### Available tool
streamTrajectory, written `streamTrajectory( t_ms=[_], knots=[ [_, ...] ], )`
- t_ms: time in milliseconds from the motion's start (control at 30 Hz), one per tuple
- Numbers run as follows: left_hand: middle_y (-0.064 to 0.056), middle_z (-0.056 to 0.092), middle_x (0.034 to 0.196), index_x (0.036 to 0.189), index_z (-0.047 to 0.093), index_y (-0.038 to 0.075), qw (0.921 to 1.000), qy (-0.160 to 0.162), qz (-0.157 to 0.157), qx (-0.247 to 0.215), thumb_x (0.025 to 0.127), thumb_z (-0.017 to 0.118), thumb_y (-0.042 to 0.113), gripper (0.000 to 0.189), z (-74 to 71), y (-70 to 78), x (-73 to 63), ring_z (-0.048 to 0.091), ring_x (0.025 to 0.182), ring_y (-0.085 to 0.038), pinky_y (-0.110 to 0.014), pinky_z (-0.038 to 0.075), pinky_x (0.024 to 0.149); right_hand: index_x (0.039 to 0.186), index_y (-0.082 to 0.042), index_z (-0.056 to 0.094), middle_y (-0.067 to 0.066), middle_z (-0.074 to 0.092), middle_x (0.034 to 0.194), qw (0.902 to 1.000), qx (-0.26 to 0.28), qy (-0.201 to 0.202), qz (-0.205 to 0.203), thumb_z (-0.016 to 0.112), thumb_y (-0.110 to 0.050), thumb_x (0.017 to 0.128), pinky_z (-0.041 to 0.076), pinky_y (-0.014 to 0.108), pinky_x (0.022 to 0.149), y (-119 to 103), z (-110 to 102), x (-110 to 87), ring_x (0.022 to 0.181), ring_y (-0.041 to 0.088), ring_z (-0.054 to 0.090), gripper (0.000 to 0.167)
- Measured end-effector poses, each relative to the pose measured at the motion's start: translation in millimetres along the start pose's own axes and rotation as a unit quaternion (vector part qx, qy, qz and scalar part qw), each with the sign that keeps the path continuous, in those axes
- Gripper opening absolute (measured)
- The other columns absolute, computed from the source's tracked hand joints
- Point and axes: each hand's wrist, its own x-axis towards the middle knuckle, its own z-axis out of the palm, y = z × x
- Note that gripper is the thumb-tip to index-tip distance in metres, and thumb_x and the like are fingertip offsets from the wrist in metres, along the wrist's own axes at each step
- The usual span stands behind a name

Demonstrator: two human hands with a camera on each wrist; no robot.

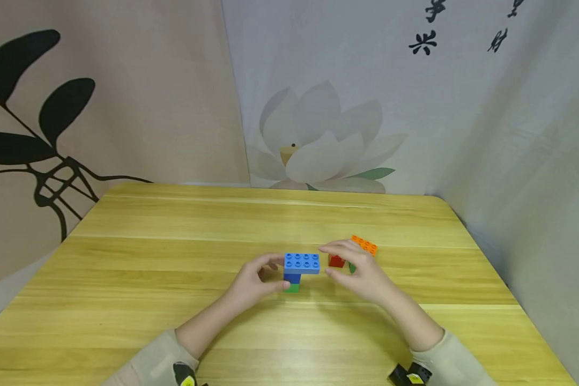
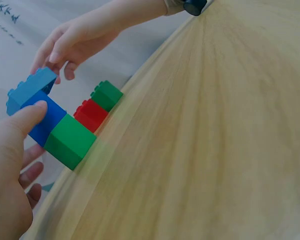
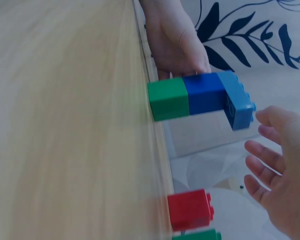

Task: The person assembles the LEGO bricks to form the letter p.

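Note:
A small tower of toy building bricks stands upright on the wooden table: a green brick (image 2: 71, 141) at the bottom, a dark blue brick (image 3: 204, 93) above it, and a longer light blue brick (image 1: 301, 262) on top, jutting out to the right. My left hand (image 1: 251, 284) pinches the tower from its left side, the thumb lying across the dark blue brick in the left wrist view. Fingers spread and slightly bent, my right hand (image 1: 359, 268) hovers just right of the light blue brick's overhanging end, with nothing in its grasp.
Behind the right hand lie a red brick (image 1: 336, 261), a second green brick (image 2: 107, 95) and an orange brick (image 1: 365, 244) with studs up. The right hand partly covers them in the head view. A printed cloth (image 1: 173, 107) hangs behind the table (image 1: 198, 230).

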Motion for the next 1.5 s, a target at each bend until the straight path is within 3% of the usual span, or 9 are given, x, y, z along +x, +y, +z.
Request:
streamTrajectory(
  t_ms=[267,467,567,767,1033,1267,1500],
  knots=[
    [0.006,0.063,0.108,0.124,0.062,0.011,0.9994,0.021,0.023,-0.016,0.076,0.082,0.018,0.053,-0.7,6.4,1.5,0.052,0.101,-0.026,-0.043,0.04,0.084,0.123,-0.012,0.064,0.0,0.06,0.124,0.9987,-0.002,0.023,0.046,0.072,-0.008,0.085,0.04,0.055,0.095,12.4,-14.1,-11.1,0.12,0.025,0.049,0.039],
    [0.003,0.063,0.112,0.125,0.06,0.005,0.9982,0.026,0.044,-0.031,0.077,0.081,0.015,0.054,0.2,9.4,2.3,0.052,0.103,-0.026,-0.043,0.041,0.084,0.123,-0.01,0.064,0.002,0.059,0.125,0.997,-0.014,0.037,0.066,0.074,-0.008,0.084,0.048,0.047,0.087,22.1,-23.6,-18.4,0.116,0.022,0.05,0.04],
    [0.003,0.063,0.111,0.125,0.061,0.006,0.9982,0.027,0.04,-0.034,0.077,0.081,0.015,0.053,1.4,10.8,3.0,0.052,0.102,-0.026,-0.042,0.042,0.083,0.123,-0.01,0.064,0.002,0.059,0.124,0.9964,-0.019,0.039,0.073,0.075,-0.008,0.083,0.048,0.045,0.081,27.9,-28.4,-21.7,0.112,0.021,0.052,0.04],
    [0.0,0.062,0.103,0.121,0.064,0.012,0.9983,0.033,0.024,-0.042,0.079,0.079,0.016,0.045,4.2,11.0,3.4,0.053,0.099,-0.029,-0.038,0.042,0.08,0.124,-0.006,0.062,0.007,0.058,0.125,0.9943,-0.028,0.031,0.098,0.076,-0.011,0.082,0.046,0.048,0.081,41.4,-35.8,-27.7,0.109,0.03,0.053,0.044],
    [0.0,0.062,0.1,0.118,0.066,0.013,0.998,0.037,0.021,-0.047,0.081,0.078,0.017,0.039,4.8,9.7,3.2,0.052,0.096,-0.029,-0.036,0.041,0.078,0.126,-0.007,0.061,0.009,0.058,0.125,0.9918,-0.042,0.013,0.12,0.078,-0.015,0.081,0.045,0.044,0.079,55.2,-41.0,-32.7,0.105,0.029,0.054,0.048],
    [0.001,0.061,0.098,0.116,0.068,0.016,0.9982,0.038,0.004,-0.047,0.081,0.078,0.015,0.037,5.2,11.9,3.5,0.051,0.092,-0.026,-0.036,0.04,0.077,0.125,-0.005,0.061,0.01,0.061,0.119,0.9916,-0.049,0.001,0.12,0.079,-0.012,0.079,0.046,0.035,0.073,64.4,-40.2,-35.0,0.092,0.024,0.054,0.05],
    [-0.005,0.06,0.096,0.116,0.068,0.013,0.998,0.038,-0.004,-0.051,0.081,0.077,0.014,0.036,5.4,12.3,3.2,0.047,0.086,-0.025,-0.034,0.035,0.073,0.125,-0.005,0.062,0.005,0.062,0.115,0.9921,-0.039,0.002,0.119,0.078,-0.009,0.079,0.046,0.034,0.069,72.2,-38.2,-37.0,0.09,0.023,0.055,0.049]
  ],
)
